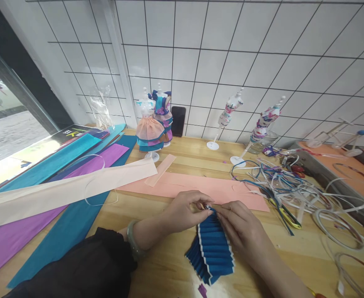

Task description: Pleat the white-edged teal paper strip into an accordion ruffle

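Note:
My left hand (184, 209) and my right hand (236, 221) meet over the wooden table (182, 157), both pinching the top end of a pleated blue paper piece with white edges (211, 252). The pleats fan out toward me below the fingers. The left wrist wears a pale green bangle (132, 244) over a black sleeve. A long pink paper strip (200, 188) lies just beyond the hands.
Cream, purple and teal paper strips (63, 186) lie at left. Two dressed mini mannequins (152, 128) and two bare ones (228, 114) stand by the tiled wall, near a black phone (178, 121). Tangled ribbon and wire (287, 186), with scissors (285, 215), lie at right.

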{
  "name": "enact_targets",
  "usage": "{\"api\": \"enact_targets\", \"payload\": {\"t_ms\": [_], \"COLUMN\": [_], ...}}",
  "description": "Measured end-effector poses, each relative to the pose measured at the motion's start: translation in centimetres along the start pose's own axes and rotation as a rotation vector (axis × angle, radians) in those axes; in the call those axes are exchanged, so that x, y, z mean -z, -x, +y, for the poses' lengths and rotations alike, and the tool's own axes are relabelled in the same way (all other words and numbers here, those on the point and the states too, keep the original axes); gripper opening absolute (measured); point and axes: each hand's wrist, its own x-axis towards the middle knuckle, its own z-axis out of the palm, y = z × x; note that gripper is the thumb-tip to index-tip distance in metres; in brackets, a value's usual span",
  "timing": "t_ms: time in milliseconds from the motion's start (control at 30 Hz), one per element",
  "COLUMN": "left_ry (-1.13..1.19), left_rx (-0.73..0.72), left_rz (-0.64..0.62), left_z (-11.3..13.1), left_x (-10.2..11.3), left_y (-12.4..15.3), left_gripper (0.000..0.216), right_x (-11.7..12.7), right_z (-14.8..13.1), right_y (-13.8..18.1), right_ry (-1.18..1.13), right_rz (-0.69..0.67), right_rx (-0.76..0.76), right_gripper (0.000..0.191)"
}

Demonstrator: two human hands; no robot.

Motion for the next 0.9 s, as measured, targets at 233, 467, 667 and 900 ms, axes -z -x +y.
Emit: {"api": "enact_targets", "payload": {"t_ms": [233, 467, 667, 900], "left_ry": [0.204, 0.478, 0.609, 0.591], "left_rx": [0.167, 0.316, 0.353, 0.308], "left_rz": [-0.025, -0.047, -0.12, -0.351], "left_z": [-0.2, -0.2, -0.5, -0.1], "left_x": [0.1, 0.2, 0.3, 0.6], "left_y": [0.1, -0.2, -0.2, 0.2], "left_gripper": [0.033, 0.04, 0.053, 0.065], "right_x": [-0.1, 0.1, 0.4, 1.7], "right_z": [0.3, 0.4, 1.0, 0.5], "right_y": [0.1, 0.1, 0.6, 0.4], "right_ry": [0.017, 0.049, 0.066, 0.068], "right_rz": [0.038, 0.108, 0.189, 0.346], "right_rx": [0.01, -0.039, -0.103, -0.232], "right_gripper": [0.023, 0.018, 0.014, 0.011]}}
